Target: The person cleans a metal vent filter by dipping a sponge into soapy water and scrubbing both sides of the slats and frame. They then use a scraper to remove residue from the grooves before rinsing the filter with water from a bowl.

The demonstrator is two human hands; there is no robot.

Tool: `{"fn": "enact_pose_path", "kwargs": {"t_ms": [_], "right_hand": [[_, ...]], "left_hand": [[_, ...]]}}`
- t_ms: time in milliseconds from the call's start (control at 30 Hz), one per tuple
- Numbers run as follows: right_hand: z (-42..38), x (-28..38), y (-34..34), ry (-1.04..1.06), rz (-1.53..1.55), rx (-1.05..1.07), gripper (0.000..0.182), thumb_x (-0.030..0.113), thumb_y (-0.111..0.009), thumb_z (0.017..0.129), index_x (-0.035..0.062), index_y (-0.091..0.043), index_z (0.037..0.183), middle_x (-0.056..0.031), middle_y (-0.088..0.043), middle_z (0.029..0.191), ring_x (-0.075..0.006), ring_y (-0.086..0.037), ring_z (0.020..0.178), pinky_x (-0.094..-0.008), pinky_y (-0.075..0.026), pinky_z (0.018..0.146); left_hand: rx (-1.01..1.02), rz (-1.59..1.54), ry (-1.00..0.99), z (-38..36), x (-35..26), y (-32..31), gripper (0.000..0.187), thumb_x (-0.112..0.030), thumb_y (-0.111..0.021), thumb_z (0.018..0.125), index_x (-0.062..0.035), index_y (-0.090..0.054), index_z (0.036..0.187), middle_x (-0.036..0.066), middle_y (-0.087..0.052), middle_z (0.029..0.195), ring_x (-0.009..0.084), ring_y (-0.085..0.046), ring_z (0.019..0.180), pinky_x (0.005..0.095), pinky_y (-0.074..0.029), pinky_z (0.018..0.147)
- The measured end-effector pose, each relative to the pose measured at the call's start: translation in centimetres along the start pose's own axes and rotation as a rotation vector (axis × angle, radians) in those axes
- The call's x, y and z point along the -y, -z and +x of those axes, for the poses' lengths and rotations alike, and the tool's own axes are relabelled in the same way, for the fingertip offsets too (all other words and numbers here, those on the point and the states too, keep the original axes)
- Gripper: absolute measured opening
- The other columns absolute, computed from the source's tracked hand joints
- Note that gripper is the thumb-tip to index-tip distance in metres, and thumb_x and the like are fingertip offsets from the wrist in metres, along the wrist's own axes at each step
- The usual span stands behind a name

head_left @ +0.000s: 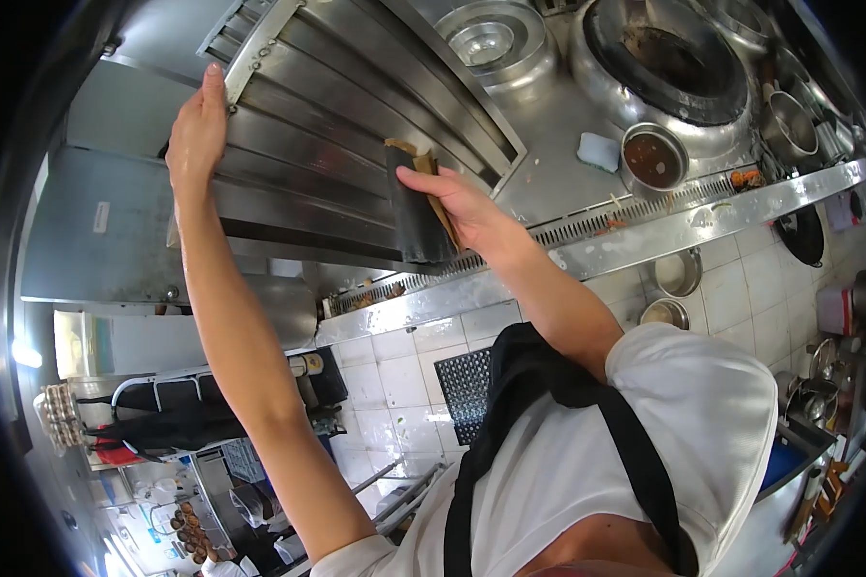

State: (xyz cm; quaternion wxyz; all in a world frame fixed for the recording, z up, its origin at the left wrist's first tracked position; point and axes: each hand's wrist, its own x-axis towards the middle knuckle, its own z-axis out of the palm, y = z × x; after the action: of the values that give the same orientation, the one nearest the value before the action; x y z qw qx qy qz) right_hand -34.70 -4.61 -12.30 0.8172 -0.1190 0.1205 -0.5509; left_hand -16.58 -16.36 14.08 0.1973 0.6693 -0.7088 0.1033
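Observation:
A large slatted metal panel [318,125] stands tilted on the steel counter. Against its far left edge is my left hand [199,130], fingers wrapped round the frame, thumb up. My right hand [462,204] grips a dark, bent sheet [419,216] with a brown inner side, which lies against the panel's slats. The fingertips of my right hand are partly hidden behind the sheet.
Right of the panel are a blue-white sponge [599,152], a metal pot of brown liquid [654,159] and a large wok burner [669,58]. A grated gutter [568,231] runs along the counter's front edge. A black mat [464,394] lies on the tiled floor.

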Motion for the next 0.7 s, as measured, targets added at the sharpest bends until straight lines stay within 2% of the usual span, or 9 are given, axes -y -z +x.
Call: {"fn": "enact_pose_path", "kwargs": {"t_ms": [67, 133, 167, 200, 267, 333, 367, 433, 700], "right_hand": [[0.5, 0.1, -0.5, 0.071, 0.002, -0.020, 0.020, 0.018, -0.073, 0.093, 0.0029, -0.066, 0.105, -0.0051, -0.069, 0.092, -0.0158, -0.069, 0.076, -0.0332, -0.058, 0.066], [2.5, 0.6, -0.9, 0.435, -0.382, -0.022, 0.020, 0.020, -0.072, 0.094, 0.0041, -0.069, 0.104, -0.0029, -0.068, 0.091, -0.0139, -0.068, 0.075, -0.0336, -0.054, 0.065], [2.7, 1.9, -2.2, 0.399, -0.644, -0.109, 0.019, 0.019, -0.070, 0.094, 0.0051, -0.069, 0.108, -0.0057, -0.068, 0.090, -0.0209, -0.068, 0.078, -0.0374, -0.051, 0.069], [3.0, 2.7, -3.7, 0.399, -0.642, -0.100, 0.019, 0.019, -0.070, 0.094, 0.0051, -0.069, 0.108, -0.0057, -0.068, 0.090, -0.0209, -0.068, 0.078, -0.0374, -0.051, 0.069], [4.3, 3.7, -7.4, 0.890, -1.237, -0.209, 0.018, 0.018, -0.071, 0.093, 0.0062, -0.070, 0.106, -0.0099, -0.068, 0.093, -0.0235, -0.064, 0.078, -0.0344, -0.051, 0.072], [7.0, 3.4, -9.9, 1.225, -1.294, -0.141, 0.015, 0.018, -0.073, 0.088, 0.0066, -0.069, 0.097, -0.0121, -0.063, 0.085, -0.0319, -0.060, 0.075, -0.0413, -0.050, 0.071], [8.4, 3.3, -11.1, 1.231, -1.292, -0.136, 0.015, 0.018, -0.073, 0.088, 0.0066, -0.069, 0.097, -0.0121, -0.063, 0.085, -0.0319, -0.060, 0.075, -0.0413, -0.050, 0.071], [9.9, 2.9, -12.8, 1.531, -1.353, -0.146, 0.011, 0.013, -0.073, 0.080, 0.0061, -0.067, 0.087, -0.0098, -0.064, 0.087, -0.0324, -0.062, 0.081, -0.0465, -0.051, 0.069], [10.6, 2.4, -14.8, 1.513, -1.456, -0.248, 0.017, 0.016, -0.075, 0.080, 0.0048, -0.062, 0.082, -0.0110, -0.065, 0.082, -0.0351, -0.064, 0.079, -0.0469, -0.051, 0.065]], "left_hand": [[-0.005, 0.020, -0.007, 0.2, 0.2, 0.0, 0.087, -0.078, -0.022, 0.095, -0.0119, -0.064, 0.133, 0.022, -0.063, 0.131, 0.0419, -0.053, 0.129, 0.0485, -0.037, 0.109], [-0.015, 0.061, -0.026, 0.4, 0.7, -0.2, 0.086, -0.077, -0.021, 0.095, -0.0128, -0.064, 0.132, 0.022, -0.063, 0.131, 0.0429, -0.053, 0.129, 0.0499, -0.038, 0.108], [-0.019, 0.089, -0.034, 0.2, 0.4, 0.0, 0.086, -0.077, -0.020, 0.095, -0.0130, -0.063, 0.133, 0.022, -0.063, 0.132, 0.0431, -0.053, 0.129, 0.0504, -0.039, 0.107], [-0.025, 0.094, -0.031, -0.1, 0.2, 0.1, 0.086, -0.077, -0.020, 0.095, -0.0130, -0.063, 0.133, 0.022, -0.063, 0.132, 0.0431, -0.053, 0.129, 0.0504, -0.039, 0.107], [-0.031, 0.055, -0.001, -1.0, -0.6, 0.4, 0.086, -0.077, -0.019, 0.096, -0.0129, -0.062, 0.135, 0.022, -0.062, 0.132, 0.0436, -0.053, 0.129, 0.0503, -0.039, 0.107], [-0.030, 0.049, -0.006, -1.1, -0.7, 0.4, 0.087, -0.076, -0.017, 0.096, -0.0132, -0.061, 0.135, 0.022, -0.062, 0.132, 0.0430, -0.052, 0.129, 0.0499, -0.040, 0.107], [-0.027, 0.061, -0.020, -0.9, -0.6, 0.4, 0.085, -0.075, -0.018, 0.096, -0.0136, -0.062, 0.135, 0.022, -0.062, 0.132, 0.0430, -0.053, 0.129, 0.0502, -0.040, 0.107], [-0.022, 0.075, -0.026, -1.3, -0.6, 0.7, 0.084, -0.075, -0.018, 0.097, -0.0140, -0.063, 0.134, 0.022, -0.063, 0.131, 0.0430, -0.053, 0.128, 0.0504, -0.040, 0.107], [-0.014, 0.103, -0.004, -2.1, -1.1, 1.2, 0.077, -0.068, -0.018, 0.099, -0.0145, -0.066, 0.130, 0.022, -0.065, 0.128, 0.0430, -0.056, 0.125, 0.0507, -0.041, 0.106]]}}
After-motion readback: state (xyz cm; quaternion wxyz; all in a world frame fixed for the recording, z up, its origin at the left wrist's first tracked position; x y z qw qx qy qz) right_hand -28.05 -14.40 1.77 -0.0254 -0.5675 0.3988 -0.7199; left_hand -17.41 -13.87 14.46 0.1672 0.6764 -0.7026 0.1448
